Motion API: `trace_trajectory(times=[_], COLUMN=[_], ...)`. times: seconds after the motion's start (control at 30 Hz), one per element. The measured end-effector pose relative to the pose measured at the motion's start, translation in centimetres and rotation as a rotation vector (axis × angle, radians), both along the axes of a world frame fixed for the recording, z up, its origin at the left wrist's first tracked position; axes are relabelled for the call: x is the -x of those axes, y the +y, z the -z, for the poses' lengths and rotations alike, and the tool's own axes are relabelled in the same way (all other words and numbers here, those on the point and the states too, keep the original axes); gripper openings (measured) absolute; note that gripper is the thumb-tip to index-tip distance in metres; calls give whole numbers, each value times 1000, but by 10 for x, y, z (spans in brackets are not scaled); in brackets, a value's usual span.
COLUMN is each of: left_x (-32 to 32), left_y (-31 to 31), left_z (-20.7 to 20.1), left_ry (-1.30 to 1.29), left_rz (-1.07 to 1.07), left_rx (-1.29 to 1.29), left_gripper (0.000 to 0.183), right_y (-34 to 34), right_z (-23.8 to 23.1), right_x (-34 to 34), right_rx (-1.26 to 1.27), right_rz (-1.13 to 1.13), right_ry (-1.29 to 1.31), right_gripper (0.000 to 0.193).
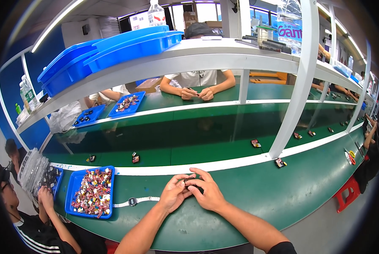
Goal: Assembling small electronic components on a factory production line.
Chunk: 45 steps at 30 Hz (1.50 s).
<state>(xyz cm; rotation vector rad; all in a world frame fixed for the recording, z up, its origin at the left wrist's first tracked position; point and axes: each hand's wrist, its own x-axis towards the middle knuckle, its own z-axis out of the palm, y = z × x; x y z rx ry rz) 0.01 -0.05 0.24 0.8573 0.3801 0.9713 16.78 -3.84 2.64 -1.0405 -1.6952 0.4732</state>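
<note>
My left hand (173,194) and my right hand (208,193) meet above the green table (265,207). Between their fingertips they grip a small dark part (192,186), mostly hidden by the fingers, so its kind is unclear. Both hands have their fingers bent in around it, though the right index finger reaches out past it. Left of my hands lies a digital wristwatch (132,201) with a metal band. It stretches from near my left wrist to a blue tray (113,182) heaped with small red, white and yellow pieces.
A conveyor belt (189,148) runs beyond a white rail, with several small assemblies (256,143) on it; another assembly (279,163) sits by the post (297,84). Overhead, a shelf carries blue trays (134,46). A co-worker's hands (45,194) are at left. Scissors (351,157) lie far right.
</note>
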Motion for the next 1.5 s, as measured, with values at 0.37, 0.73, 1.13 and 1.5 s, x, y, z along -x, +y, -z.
trace_trajectory(times=[0.37, 0.73, 1.13, 1.5], left_x=[-4, -3, -4, -3], left_y=[-3, -1, -3, -4], left_z=[2, 7, 2, 0], left_ry=[59, 88, 104, 130], left_rz=[-11, -27, -9, 27], left_rx=[64, 71, 67, 7], left_gripper=[26, 26, 25, 27], right_y=[3, -1, 1, 3], right_z=[-5, -11, -9, -9], right_x=[0, 1, -10, -18], right_rx=[-379, -323, -248, 33], right_rz=[181, 207, 138, 13], right_ry=[-212, -366, -358, -156], right_gripper=[20, 15, 19, 12])
